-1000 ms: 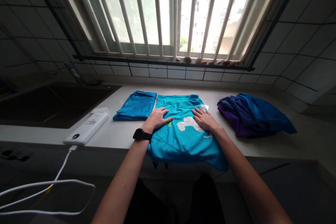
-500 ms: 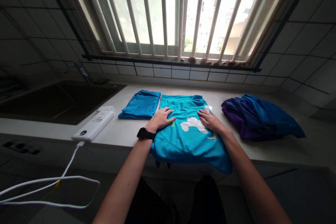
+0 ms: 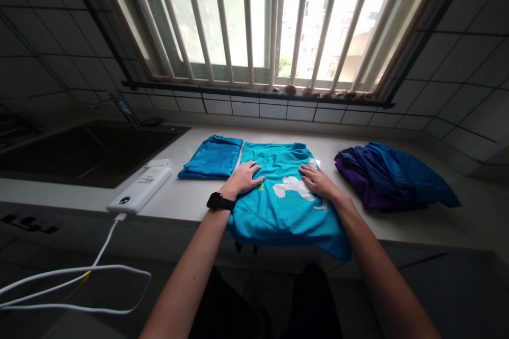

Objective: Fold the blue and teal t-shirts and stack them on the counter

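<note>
A turquoise shirt (image 3: pixel 284 212) with a white print lies spread on the white counter (image 3: pixel 178 201), its lower part hanging over the front edge. My left hand (image 3: pixel 243 179) rests flat on the shirt's left side, fingers stretched out, with a black watch on its wrist. Flat on the white print lies my right hand (image 3: pixel 320 182), fingers spread. Neither hand holds anything.
A folded blue garment (image 3: pixel 211 158) lies just left of the shirt. A heap of dark blue and purple clothes (image 3: pixel 387 175) sits to the right. A white power bank (image 3: pixel 140 189) with a white cable (image 3: pixel 75 275) lies near the dark sink (image 3: pixel 79 151). A barred window stands behind.
Both hands stay flat on the shirt; they have shifted only slightly. The view has drifted a little to the left.
</note>
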Demonstrator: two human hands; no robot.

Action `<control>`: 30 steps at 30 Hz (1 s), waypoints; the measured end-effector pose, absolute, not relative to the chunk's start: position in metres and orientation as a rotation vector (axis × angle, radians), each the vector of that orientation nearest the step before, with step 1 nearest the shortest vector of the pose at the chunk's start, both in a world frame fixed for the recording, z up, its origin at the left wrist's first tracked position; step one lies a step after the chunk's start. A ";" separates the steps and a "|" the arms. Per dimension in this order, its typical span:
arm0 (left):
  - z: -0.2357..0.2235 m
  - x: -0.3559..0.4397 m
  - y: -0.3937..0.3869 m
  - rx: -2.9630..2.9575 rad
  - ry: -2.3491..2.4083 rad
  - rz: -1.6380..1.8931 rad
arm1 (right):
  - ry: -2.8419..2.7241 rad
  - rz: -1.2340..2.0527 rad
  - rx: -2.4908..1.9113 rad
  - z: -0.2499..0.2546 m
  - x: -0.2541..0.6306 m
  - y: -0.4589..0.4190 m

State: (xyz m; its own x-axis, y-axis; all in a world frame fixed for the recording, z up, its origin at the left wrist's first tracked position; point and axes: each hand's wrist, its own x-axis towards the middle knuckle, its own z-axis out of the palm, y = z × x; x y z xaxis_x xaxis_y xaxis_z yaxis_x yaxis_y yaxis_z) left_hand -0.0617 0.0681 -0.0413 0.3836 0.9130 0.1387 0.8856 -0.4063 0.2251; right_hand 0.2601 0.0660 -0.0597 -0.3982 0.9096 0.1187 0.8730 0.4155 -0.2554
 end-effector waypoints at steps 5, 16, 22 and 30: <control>-0.041 -0.062 0.068 2.518 1.640 0.358 | -2.428 0.220 -1.548 -0.060 0.261 0.067; -0.045 -0.063 0.070 2.500 1.620 0.416 | -2.386 0.252 -1.476 -0.068 0.265 0.073; -0.046 -0.064 0.071 2.512 1.616 0.414 | -2.380 0.266 -1.507 -0.067 0.264 0.072; -0.049 -0.065 0.073 2.508 1.595 0.469 | -2.383 0.265 -1.496 -0.067 0.265 0.072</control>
